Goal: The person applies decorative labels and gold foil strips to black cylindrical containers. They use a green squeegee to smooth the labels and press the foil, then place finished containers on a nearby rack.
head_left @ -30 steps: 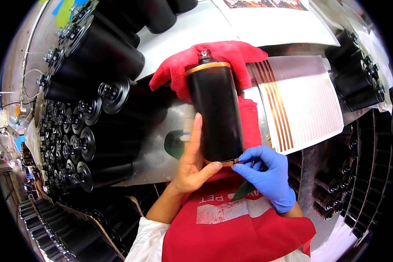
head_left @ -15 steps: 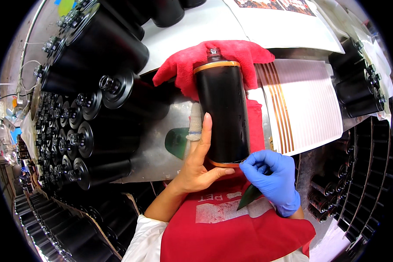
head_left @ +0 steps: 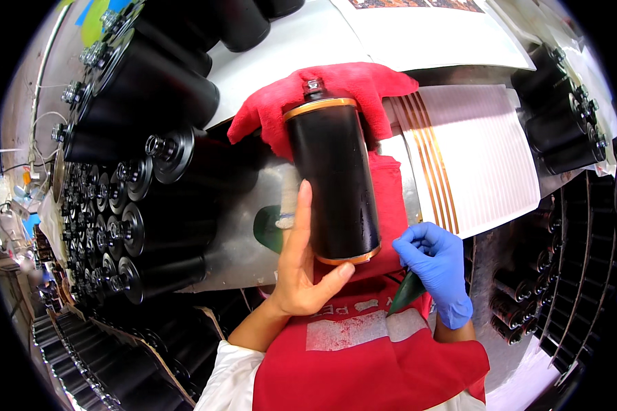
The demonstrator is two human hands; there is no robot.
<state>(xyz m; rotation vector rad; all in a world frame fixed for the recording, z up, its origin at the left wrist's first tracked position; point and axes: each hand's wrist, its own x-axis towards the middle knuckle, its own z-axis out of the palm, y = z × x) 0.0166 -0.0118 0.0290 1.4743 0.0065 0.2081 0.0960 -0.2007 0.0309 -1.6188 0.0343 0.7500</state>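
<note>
A black bottle (head_left: pixel 332 181) with a clear neck lies on red cloth (head_left: pixel 260 116), its neck pointing away from me. Gold bands ring its shoulder (head_left: pixel 320 107) and its base (head_left: pixel 339 259). My left hand (head_left: pixel 298 274) grips the bottle's lower left side, index finger along the wall, thumb at the base. One finger wears a beige sleeve. Right of the base, apart from the bottle, is my blue-gloved right hand (head_left: pixel 433 264). Its thumb and fingertips are pinched together, and it holds a green pointed blade-like piece (head_left: pixel 407 293) sticking out below the palm.
White backing sheets with gold strips (head_left: pixel 432 164) lie to the right. Black bottles (head_left: pixel 178 154) crowd the left, with more at the right (head_left: pixel 565 130). A green translucent piece (head_left: pixel 269 229) rests on the metal table (head_left: pixel 233 253). White paper (head_left: pixel 445 41) covers the far side.
My right hand has moved from the bottle's base a little to the right, leaving a gap. The bottle and my left hand appear slightly further left in view.
</note>
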